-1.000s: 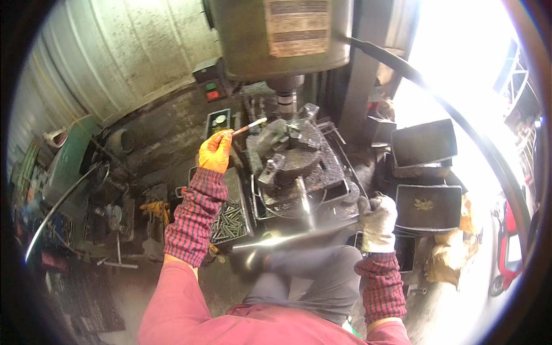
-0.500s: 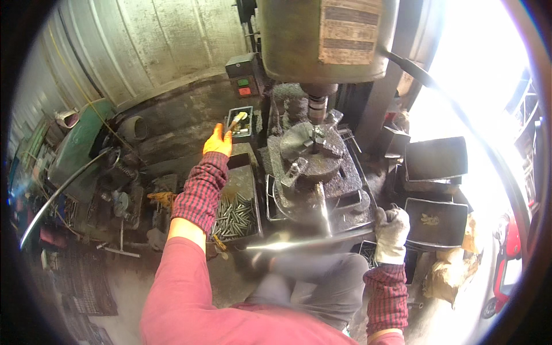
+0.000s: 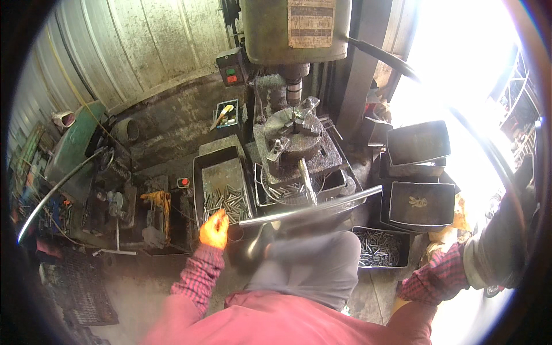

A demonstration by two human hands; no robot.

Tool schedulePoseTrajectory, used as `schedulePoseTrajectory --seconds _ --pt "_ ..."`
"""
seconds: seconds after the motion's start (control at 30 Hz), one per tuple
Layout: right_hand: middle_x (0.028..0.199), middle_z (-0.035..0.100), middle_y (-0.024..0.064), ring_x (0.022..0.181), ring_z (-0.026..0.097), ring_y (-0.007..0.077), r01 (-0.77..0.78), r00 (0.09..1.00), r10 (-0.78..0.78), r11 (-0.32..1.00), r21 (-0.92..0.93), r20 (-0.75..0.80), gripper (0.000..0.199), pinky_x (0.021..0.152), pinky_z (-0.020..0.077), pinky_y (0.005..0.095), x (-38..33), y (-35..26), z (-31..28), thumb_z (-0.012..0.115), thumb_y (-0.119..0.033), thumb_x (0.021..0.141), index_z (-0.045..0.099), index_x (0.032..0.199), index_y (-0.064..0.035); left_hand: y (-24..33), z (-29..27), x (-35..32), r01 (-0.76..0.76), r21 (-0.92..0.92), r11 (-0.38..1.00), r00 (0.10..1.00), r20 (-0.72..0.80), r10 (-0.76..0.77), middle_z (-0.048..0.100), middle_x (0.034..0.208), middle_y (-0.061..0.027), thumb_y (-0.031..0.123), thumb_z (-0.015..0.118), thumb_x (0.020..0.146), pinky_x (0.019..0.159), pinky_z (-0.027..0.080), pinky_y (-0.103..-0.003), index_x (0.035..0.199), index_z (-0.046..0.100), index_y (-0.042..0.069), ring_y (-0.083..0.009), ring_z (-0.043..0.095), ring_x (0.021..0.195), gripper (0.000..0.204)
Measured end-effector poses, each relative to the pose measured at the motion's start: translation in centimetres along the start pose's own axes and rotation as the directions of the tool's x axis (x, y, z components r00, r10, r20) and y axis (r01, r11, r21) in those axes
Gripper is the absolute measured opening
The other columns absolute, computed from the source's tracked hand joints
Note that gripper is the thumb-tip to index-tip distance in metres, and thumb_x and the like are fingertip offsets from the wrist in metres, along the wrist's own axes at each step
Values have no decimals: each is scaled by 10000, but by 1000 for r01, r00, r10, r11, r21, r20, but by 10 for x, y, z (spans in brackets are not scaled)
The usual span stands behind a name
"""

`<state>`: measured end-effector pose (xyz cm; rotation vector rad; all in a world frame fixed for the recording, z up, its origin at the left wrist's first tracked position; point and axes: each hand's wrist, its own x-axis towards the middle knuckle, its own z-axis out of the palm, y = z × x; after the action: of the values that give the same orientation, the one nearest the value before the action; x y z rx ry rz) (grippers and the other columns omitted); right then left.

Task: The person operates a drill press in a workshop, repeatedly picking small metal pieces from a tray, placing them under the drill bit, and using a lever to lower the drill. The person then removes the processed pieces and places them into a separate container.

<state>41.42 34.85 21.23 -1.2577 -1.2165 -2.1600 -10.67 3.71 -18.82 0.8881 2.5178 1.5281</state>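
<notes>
"Metal pins (image 3: pixel 229 199), heaped just left of centre, below the middle of the frame. Largest to smallest, then?"

"Biggest first: the drill press (image 3: pixel 261 34), at top centre. Next, the long tray (image 3: pixel 221 169) with those pins inside, left of centre."

"And after that?"

"The long metal bar (image 3: pixel 310 211), slanting across the centre, now without any hand on it. Gripped on the right half a second ago. Above it, the round chuck (image 3: pixel 287 138); too small to tell about anything clamped inside."

"And the hands?"

"Right hand (image 3: pixel 499 244): swung out to the right edge, clear of the bar, dark and blurred; no telling whether clenched or loose. Left hand (image 3: pixel 214 230): dropped to the lower end of the tray, fingers bunched at the pins; no telling whether grasping one."

"No brush up there any more?"

"Released. Resting now in the small bin (image 3: pixel 219 106), upper left of centre: brush (image 3: pixel 221 117), handle over the rim toward lower left. Meaning, most likely, brushing set aside, bar let go, attention over to the pins."
</notes>
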Motion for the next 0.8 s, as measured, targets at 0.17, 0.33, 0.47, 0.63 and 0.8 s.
schedulePoseTrajectory --seconds 0.17,0.33,0.47,0.63,0.8 --pt "596 487 -125 518 522 60 -288 956 285 957 35 64 317 551 413 278 10 -19 -58 621 -532 1026 618 801 -308 -57 -31 -111 241 190 952 967 39 -253 777 1127 -167 314 710 992 949 570 -362 1208 735 -10 -277 750 1066 390" --pt "718 549 -150 688 608 77 -265 962 262 964 -21 -81 323 612 427 356 16 -32 -85 669 -585 986 591 854 -301 -102 -67 -174 349 447 824 907 61 -417 766 1072 -198 388 657 976 907 569 -446 1118 768 49 -370 735 1038 385" --pt "765 548 -156 783 618 85 -304 952 304 953 4 -30 363 699 460 367 1 -40 -91 657 -639 969 626 925 -280 -143 -86 -222 458 590 664 795 62 -604 763 1094 -190 430 627 975 928 558 -473 1105 773 70 -384 720 1066 410" --pt "738 557 -149 722 595 98 -302 952 302 953 -5 47 387 674 446 359 -9 -43 -94 660 -654 958 639 885 -275 -195 -100 -282 531 762 370 613 -44 -789 743 1167 -215 522 593 944 1016 534 -472 1090 779 44 -386 697 1145 533" --pt "716 579 -140 660 575 116 -315 947 313 949 21 69 400 632 430 353 -13 -44 -98 673 -660 946 650 841 -275 -212 -98 -306 710 672 210 477 -240 -845 732 1214 -228 492 660 912 1057 518 -457 1138 766 14 -374 683 1196 539"
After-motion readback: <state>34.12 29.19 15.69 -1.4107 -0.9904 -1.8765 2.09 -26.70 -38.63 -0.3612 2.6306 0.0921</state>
